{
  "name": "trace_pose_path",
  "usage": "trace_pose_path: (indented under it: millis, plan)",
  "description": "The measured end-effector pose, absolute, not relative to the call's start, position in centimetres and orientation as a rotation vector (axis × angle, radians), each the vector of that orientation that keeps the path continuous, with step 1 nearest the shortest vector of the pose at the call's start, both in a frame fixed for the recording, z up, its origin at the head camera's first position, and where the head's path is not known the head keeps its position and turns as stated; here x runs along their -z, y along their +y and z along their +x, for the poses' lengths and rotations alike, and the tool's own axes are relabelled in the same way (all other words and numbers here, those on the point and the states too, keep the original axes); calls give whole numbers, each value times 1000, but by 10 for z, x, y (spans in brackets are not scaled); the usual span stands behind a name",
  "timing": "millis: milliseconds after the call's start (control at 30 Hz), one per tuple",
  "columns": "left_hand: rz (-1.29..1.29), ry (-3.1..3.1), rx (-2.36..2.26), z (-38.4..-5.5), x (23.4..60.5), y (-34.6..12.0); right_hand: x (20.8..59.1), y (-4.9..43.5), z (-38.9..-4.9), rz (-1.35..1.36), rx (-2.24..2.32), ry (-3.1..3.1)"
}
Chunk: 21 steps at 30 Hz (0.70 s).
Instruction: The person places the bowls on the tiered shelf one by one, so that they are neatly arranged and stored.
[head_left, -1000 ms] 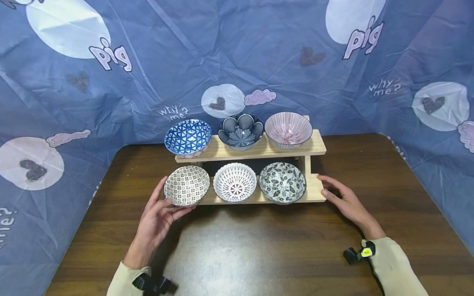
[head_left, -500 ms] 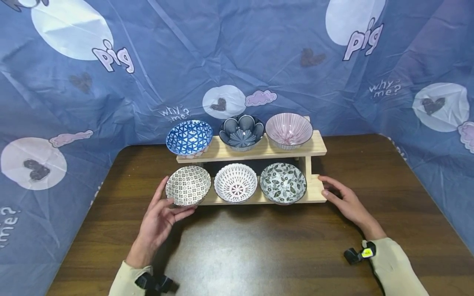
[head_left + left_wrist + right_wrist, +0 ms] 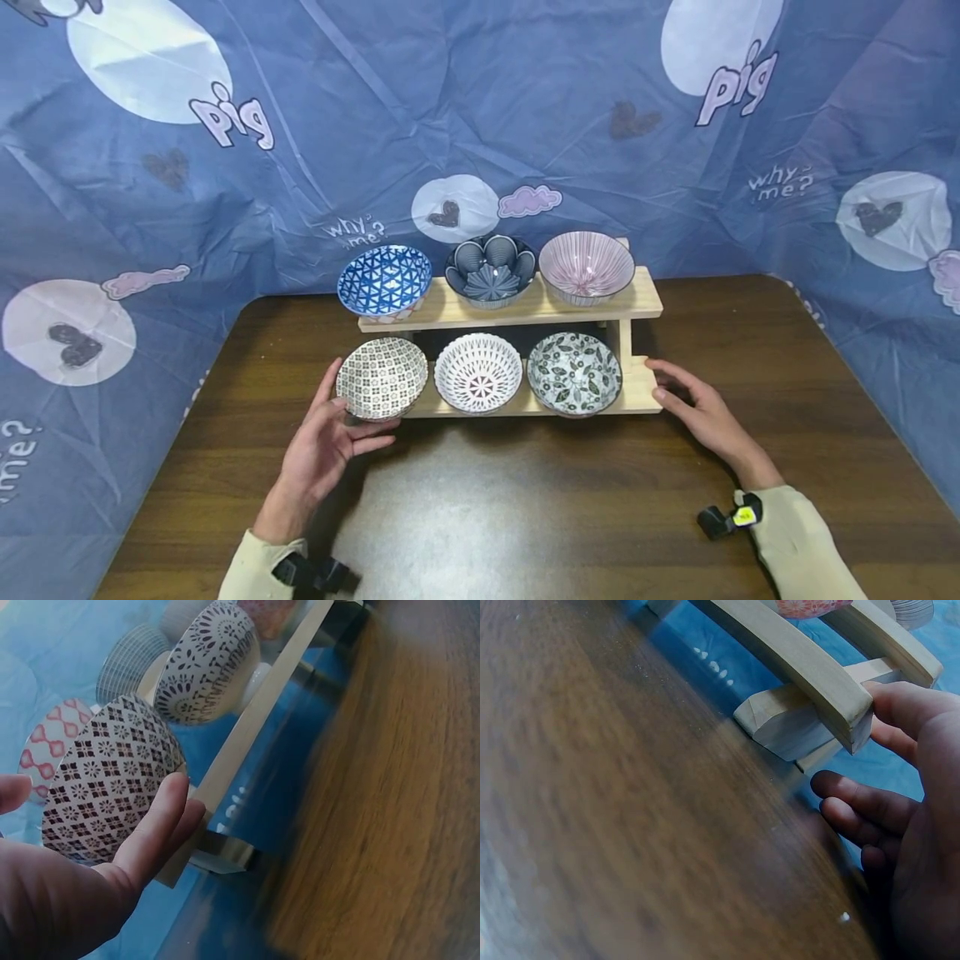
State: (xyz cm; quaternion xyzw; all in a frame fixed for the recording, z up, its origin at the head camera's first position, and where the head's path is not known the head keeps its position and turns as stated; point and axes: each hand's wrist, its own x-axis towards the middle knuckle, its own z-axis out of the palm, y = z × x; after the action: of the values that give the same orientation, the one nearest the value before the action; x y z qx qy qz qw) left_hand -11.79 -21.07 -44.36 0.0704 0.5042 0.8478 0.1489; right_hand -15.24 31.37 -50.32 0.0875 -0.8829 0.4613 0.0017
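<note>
A two-tier wooden stand (image 3: pixel 640 387) bears several patterned bowls. My left hand (image 3: pixel 318 446) is at the left end of its lower board, fingers extended around the side and front of a bowl with a dark checked floral print (image 3: pixel 382 377). In the left wrist view, straight fingers (image 3: pixel 157 829) lie against this bowl's lower side, close to the board's front edge. My right hand (image 3: pixel 701 412) touches the right end of the lower board with its fingertips. The right wrist view shows its other fingers (image 3: pixel 866 802) loosely bent below the board end (image 3: pixel 847 712).
Beside the checked bowl are a white scalloped bowl (image 3: pixel 477 372) and a leaf-patterned bowl (image 3: pixel 574 373). The upper board holds blue (image 3: pixel 385 280), dark petal-patterned (image 3: pixel 491 271) and pink-striped (image 3: pixel 587 265) bowls. Blue printed cloth (image 3: pixel 300 167) hangs behind the brown table (image 3: pixel 480 508).
The left hand's fingers in front of the checked bowl have spread slightly apart and eased down. The right hand stays at the board end. The bowls keep their places on the stand.
</note>
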Motion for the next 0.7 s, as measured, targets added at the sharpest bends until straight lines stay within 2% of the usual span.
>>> trace_pose_path:
  millis: [467,700]
  plan:
    - [280,1448,-2391,-116,444,-220,497,310,-149,291,-1479,-2758]
    - [154,1650,-2355,-115,438,-227,500,311,-150,301,-1482,-2748]
